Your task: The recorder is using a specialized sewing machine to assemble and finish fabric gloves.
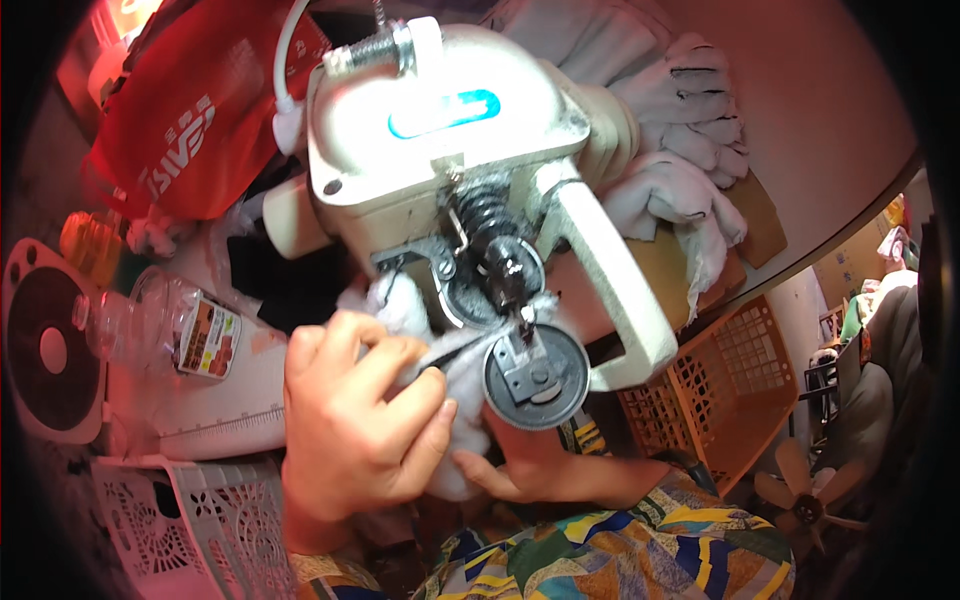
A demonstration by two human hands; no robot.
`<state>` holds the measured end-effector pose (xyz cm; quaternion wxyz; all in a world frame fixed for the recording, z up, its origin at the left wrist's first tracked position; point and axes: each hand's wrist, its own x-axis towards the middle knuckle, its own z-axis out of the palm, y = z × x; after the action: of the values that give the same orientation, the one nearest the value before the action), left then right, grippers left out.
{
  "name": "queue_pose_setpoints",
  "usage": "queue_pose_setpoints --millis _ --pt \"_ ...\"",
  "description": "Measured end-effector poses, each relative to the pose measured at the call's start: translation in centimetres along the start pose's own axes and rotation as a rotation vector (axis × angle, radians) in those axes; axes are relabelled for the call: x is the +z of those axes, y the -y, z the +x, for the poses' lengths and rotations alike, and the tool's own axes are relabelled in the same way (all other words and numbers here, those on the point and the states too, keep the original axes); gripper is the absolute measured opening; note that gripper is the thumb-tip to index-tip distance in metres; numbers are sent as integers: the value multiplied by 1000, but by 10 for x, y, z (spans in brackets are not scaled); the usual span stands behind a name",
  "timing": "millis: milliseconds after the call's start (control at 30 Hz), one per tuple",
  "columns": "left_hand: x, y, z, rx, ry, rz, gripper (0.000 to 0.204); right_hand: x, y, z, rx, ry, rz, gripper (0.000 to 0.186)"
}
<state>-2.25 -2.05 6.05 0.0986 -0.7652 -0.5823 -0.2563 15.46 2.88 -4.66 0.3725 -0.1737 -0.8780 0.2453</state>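
Note:
In front of me stands a cream sewing machine (450,120) with two round feed discs; the front disc (537,378) faces me. A piece of white fluffy fabric (462,400) with a dark edge line runs up to the discs beside the needle area. My left hand (365,415) is closed on this fabric, fingers curled, left of the front disc. Below that disc, my right hand (520,465) has its thumb against the fabric's lower right side. Its other fingers are hidden behind the disc and fabric, so their grip does not show.
White gloves (690,130) are heaped behind the machine on the right. A red bag (210,110) and a clear plastic bottle (165,320) are at left. White (190,510) and orange (725,390) plastic baskets flank me. A fan (808,505) stands lower right.

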Motion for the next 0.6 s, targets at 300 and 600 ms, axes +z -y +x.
queue_pose_setpoints --millis 300,600 --pt "10 6 -24 -26 42 -7 16 -28 26 8 -452 -312 -501 19" --pt "17 15 -46 -87 -199 -356 14 -45 50 63 -467 197 -656 18"
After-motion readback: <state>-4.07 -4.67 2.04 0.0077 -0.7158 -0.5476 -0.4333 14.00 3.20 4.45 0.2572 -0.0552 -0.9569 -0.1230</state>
